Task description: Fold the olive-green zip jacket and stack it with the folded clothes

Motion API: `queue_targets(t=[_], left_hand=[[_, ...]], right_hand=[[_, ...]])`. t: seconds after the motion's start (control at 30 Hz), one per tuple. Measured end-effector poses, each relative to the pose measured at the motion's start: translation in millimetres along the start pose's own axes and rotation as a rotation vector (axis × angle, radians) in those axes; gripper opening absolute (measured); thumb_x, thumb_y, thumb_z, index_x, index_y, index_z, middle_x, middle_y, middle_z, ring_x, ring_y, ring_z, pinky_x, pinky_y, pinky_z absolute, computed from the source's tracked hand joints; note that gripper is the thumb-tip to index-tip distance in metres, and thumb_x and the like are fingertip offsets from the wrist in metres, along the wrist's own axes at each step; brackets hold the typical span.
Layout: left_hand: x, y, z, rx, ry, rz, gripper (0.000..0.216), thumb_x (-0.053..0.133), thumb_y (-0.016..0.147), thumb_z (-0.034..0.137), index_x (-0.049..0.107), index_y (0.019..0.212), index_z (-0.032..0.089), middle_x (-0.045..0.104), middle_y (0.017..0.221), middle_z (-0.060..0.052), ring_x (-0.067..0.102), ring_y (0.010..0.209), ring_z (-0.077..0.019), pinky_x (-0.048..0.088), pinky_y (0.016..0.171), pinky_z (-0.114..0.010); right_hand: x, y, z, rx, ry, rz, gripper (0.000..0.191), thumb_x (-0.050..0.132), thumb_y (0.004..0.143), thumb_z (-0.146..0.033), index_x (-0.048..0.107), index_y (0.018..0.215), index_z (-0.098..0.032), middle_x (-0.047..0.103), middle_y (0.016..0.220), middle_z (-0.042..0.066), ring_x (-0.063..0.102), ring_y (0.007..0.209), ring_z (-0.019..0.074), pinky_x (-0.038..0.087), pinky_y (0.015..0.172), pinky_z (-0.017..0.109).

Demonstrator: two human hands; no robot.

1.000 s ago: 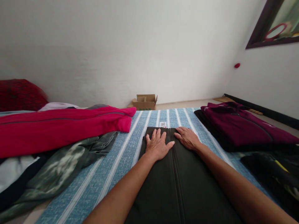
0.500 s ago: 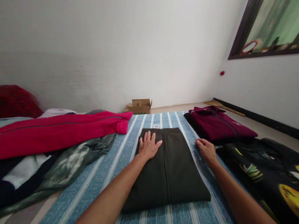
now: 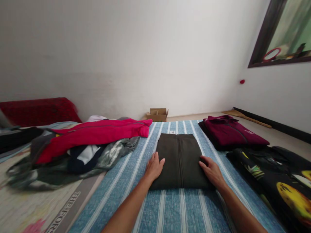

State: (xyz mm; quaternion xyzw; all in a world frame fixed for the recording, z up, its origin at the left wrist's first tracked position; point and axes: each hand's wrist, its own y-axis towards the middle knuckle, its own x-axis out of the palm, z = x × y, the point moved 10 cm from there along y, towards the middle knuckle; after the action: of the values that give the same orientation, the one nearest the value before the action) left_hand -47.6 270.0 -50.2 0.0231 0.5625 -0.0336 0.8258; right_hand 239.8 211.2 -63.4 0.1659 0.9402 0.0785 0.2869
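Observation:
A dark, folded zip-up jacket (image 3: 168, 161) lies flat in front of me, its zipper running down the middle. My left hand (image 3: 155, 166) grips its left edge, thumb on top, the fingertips partly hidden at the side. At the opposite edge, my right hand (image 3: 210, 170) holds the cloth with thumb and bent fingers. A small white label (image 3: 172, 132) shows just beyond the jacket's far edge. Underneath is a blue bed cover (image 3: 116, 184) with white stripes.
On the left is a heap with a pink-red zip jacket (image 3: 116, 129) over a camouflage-patterned garment (image 3: 43, 176). To the right lie a folded maroon jacket (image 3: 230, 132) and a black printed garment (image 3: 267, 168). A cardboard box (image 3: 157, 115) stands beyond the far edge.
My left hand has moved from the jacket's top to its left edge. The right hand has come in from beside it onto the right edge. My view has shifted left and back.

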Motion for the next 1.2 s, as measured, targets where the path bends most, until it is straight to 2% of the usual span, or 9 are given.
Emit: queue_targets(t=[0.17,0.3,0.37,0.47,0.57,0.67,0.8,0.97,1.2], left_hand=[[-14,-17,-18,-0.054,-0.246,0.133,0.047,0.050,0.081,0.022,0.047,0.126,0.008,0.050,0.131,-0.018,0.048,0.121,-0.0232,0.033,0.101,-0.030],[-10,-22,-38,-0.155,-0.492,0.117,0.035,0.058,0.075,0.015,0.058,0.110,0.013,0.065,0.111,-0.014,0.061,0.102,-0.0223,0.044,0.089,-0.030],[-10,-25,-46,-0.198,-0.561,0.129,0.031,0.062,0.073,0.014,0.060,0.104,0.013,0.067,0.106,-0.013,0.062,0.100,-0.0221,0.045,0.086,-0.029],[-9,-35,-58,-0.290,-0.593,0.142,0.030,0.066,0.070,0.017,0.062,0.099,0.011,0.069,0.095,-0.010,0.064,0.092,-0.0222,0.047,0.079,-0.027],[-6,-46,-62,-0.343,-0.639,0.112,0.029,0.069,0.068,0.021,0.063,0.095,0.012,0.070,0.080,-0.007,0.066,0.081,-0.0223,0.048,0.068,-0.026],[-3,-56,-58,-0.371,-0.766,0.064,0.027,0.068,0.068,0.022,0.063,0.093,0.013,0.069,0.075,-0.006,0.066,0.072,-0.0215,0.047,0.060,-0.026],[1,-66,-50,-0.442,-0.947,-0.013,0.029,0.065,0.069,0.021,0.061,0.097,0.014,0.069,0.076,-0.006,0.064,0.063,-0.0199,0.043,0.048,-0.025],[4,-69,-42,-0.493,-1.198,-0.057,0.033,0.067,0.067,0.022,0.060,0.099,0.014,0.069,0.073,-0.005,0.063,0.056,-0.0176,0.041,0.045,-0.023],[14,-69,-32,-0.550,-1.753,-0.002,0.007,0.061,0.076,0.017,0.059,0.082,0.015,0.065,0.064,-0.001,0.059,0.049,-0.0115,0.042,0.043,-0.019]], right_hand=[[-2,-4,19,0.077,0.127,-0.005,0.044,0.052,0.074,-0.046,0.062,0.105,-0.016,0.065,0.108,0.012,0.060,0.102,0.0266,0.044,0.093,0.039],[-1,-10,31,0.123,0.225,-0.027,0.047,0.054,0.075,-0.048,0.059,0.109,-0.015,0.064,0.110,0.012,0.062,0.099,0.0265,0.048,0.087,0.039],[-8,-15,16,0.016,0.129,0.013,0.047,0.054,0.076,-0.049,0.060,0.108,-0.016,0.060,0.118,0.013,0.058,0.106,0.0272,0.047,0.089,0.040],[-14,-32,-34,-0.307,-0.122,0.063,0.048,0.058,0.075,-0.049,0.062,0.109,-0.016,0.053,0.127,0.015,0.048,0.118,0.0286,0.039,0.099,0.044],[7,-64,-87,-0.619,-0.337,-0.010,0.052,0.061,0.075,-0.044,0.057,0.118,-0.016,0.048,0.133,0.016,0.040,0.125,0.0308,0.032,0.103,0.050],[41,-94,-116,-0.782,-0.501,-0.110,0.056,0.064,0.072,-0.030,0.052,0.126,-0.019,0.045,0.137,0.015,0.034,0.130,0.0321,0.029,0.104,0.053],[67,-108,-127,-0.783,-0.693,-0.006,0.053,0.052,0.077,-0.008,0.049,0.129,-0.019,0.049,0.132,0.018,0.041,0.125,0.0318,0.035,0.099,0.049],[72,-103,-127,-0.737,-0.803,0.119,0.054,0.044,0.078,-0.003,0.047,0.130,-0.018,0.050,0.130,0.020,0.045,0.121,0.0346,0.041,0.092,0.049],[61,-82,-139,-0.752,-0.769,0.058,0.042,0.046,0.074,-0.003,0.058,0.113,-0.014,0.062,0.109,0.015,0.058,0.095,0.0251,0.047,0.079,0.034]])
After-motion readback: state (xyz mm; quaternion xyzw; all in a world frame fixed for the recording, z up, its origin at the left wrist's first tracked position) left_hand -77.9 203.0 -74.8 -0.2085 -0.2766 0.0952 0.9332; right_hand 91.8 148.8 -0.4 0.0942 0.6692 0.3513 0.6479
